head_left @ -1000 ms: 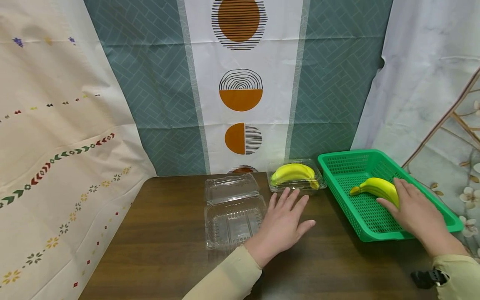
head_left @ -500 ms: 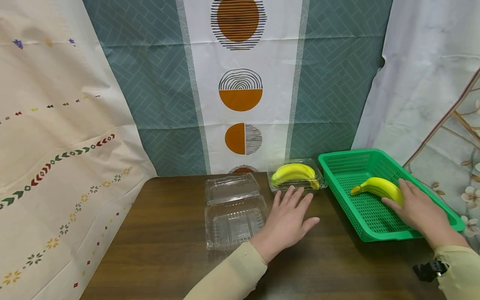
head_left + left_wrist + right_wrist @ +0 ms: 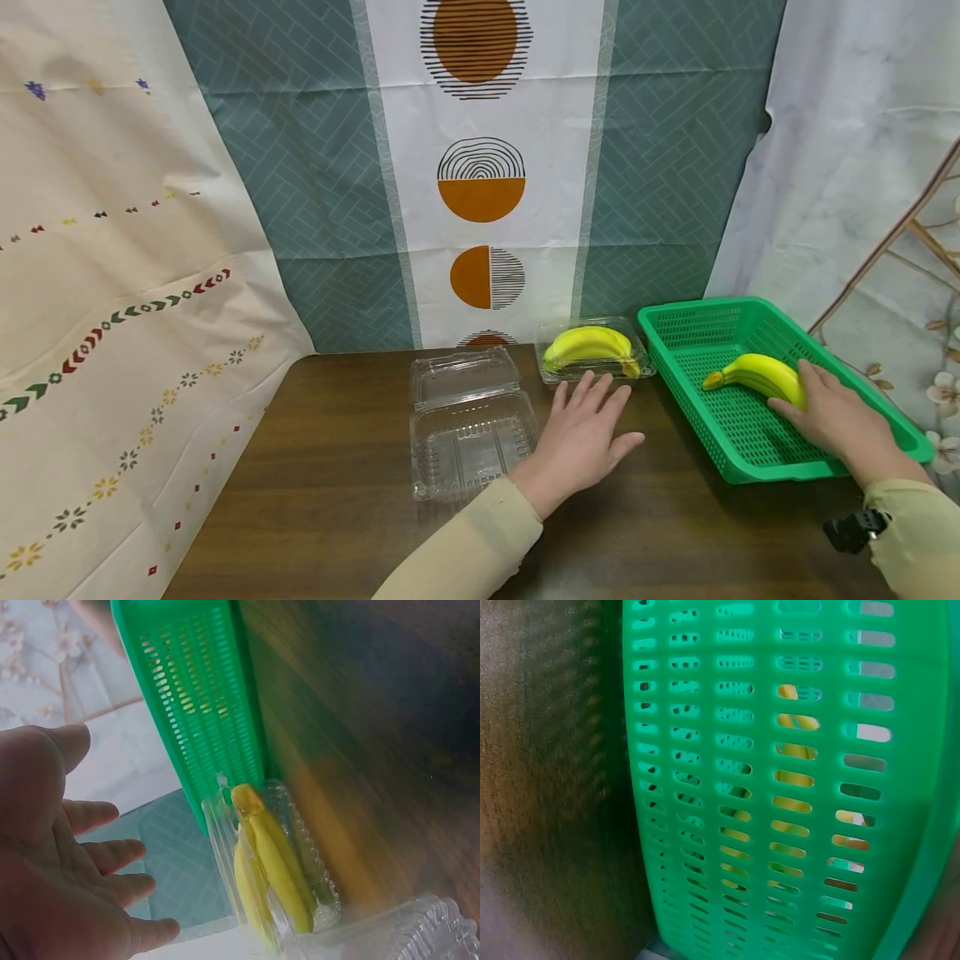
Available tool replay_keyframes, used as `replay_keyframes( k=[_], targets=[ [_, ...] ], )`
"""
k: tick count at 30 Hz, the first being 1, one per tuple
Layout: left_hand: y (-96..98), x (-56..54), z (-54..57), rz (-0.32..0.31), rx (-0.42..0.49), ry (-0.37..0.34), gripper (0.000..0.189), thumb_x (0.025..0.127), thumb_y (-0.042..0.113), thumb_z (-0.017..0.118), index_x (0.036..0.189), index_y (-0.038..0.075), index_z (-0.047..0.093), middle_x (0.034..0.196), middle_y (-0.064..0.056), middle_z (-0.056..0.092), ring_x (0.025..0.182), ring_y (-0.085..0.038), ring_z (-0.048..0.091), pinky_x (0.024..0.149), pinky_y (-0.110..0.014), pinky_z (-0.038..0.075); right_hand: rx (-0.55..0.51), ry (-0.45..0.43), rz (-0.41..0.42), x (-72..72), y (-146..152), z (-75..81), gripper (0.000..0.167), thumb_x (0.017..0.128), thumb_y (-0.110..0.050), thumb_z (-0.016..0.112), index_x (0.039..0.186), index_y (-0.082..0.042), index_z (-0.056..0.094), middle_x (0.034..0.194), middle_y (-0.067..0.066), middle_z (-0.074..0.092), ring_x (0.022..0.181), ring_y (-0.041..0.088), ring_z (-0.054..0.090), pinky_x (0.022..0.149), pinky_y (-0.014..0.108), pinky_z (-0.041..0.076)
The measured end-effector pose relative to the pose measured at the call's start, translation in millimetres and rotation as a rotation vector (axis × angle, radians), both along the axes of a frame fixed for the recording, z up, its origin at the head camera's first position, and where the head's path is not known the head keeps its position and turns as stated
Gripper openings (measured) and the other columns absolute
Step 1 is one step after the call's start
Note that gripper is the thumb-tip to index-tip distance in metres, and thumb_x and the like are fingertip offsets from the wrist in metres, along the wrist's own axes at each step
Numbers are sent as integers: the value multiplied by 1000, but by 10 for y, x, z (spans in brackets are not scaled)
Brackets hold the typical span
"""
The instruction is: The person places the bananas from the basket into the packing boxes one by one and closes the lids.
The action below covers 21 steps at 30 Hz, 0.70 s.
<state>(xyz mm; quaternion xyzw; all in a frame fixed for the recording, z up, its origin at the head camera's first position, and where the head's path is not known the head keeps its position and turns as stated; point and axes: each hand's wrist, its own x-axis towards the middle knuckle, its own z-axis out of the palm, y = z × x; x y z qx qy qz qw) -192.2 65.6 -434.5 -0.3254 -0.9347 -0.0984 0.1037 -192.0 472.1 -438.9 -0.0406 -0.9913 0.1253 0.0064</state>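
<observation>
Green basket (image 3: 697,425) | right grip (image 3: 838,417) clasps bananas (image 3: 759,377) inside — head view only | left grip (image 3: 579,440) splayed

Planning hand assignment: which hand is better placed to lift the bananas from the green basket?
Right, probably: the right hand is at the bananas in the green basket; the left hand is spread outside it.
</observation>
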Motion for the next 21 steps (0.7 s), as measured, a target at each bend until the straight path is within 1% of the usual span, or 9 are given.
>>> replay_keyframes(
  k=[8,14,18,21],
  targets=[
    [40,-15,-8,-2,-1,-16,69,114,64,46,172,27,42,177,-2,38,166,-27,28,131,-58,27,-24,-40,9,-72,79,-45,111,112,-61,55,165,20,1,159,55,12,133,78,28,93,86,39],
    [46,-24,-25,3,-2,-18,68,114,63,46,172,27,43,177,-2,38,166,-26,28,131,-57,27,-47,-77,2,-124,124,-70,114,111,-63,55,165,20,-2,156,57,13,134,78,28,95,86,40],
    [56,-30,-36,6,-7,-20,68,114,64,46,172,28,43,177,-1,38,166,-26,28,131,-56,28,-48,-95,-6,-160,146,-77,113,111,-57,59,163,22,-1,151,58,16,133,77,31,93,85,41],
    [63,-34,-41,10,-9,-24,68,114,64,46,172,28,43,177,-1,38,166,-26,29,131,-56,28,-52,-99,-4,-193,160,-81,110,110,-50,63,161,25,1,148,59,22,128,74,38,90,81,44]
  ],
)
